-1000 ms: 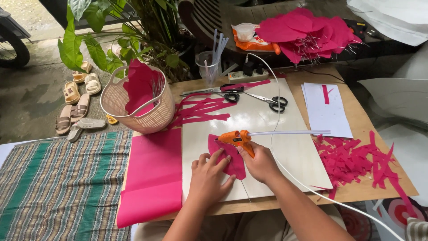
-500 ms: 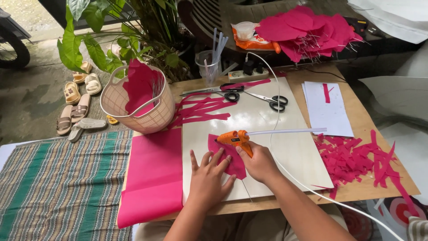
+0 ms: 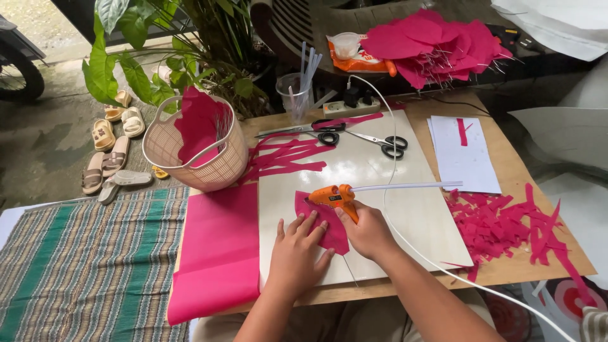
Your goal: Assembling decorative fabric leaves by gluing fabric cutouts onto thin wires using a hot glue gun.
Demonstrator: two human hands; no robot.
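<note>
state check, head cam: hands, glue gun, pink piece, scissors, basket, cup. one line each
left hand: flat, pressing on the pink piece
right hand: closed around the glue gun grip
glue gun: held, nozzle at the pink piece, stick loaded
pink piece: flat on the white board
scissors: two pairs, lying unheld, blades closed
basket: upright, pink paper inside
cup: upright, holds sticks

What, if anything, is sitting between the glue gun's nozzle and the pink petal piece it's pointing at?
Nothing visible does. The right hand holds the orange glue gun with its nozzle at the upper left edge of the pink petal piece, and the left hand lies flat on the piece below, clear of the tip.
</note>
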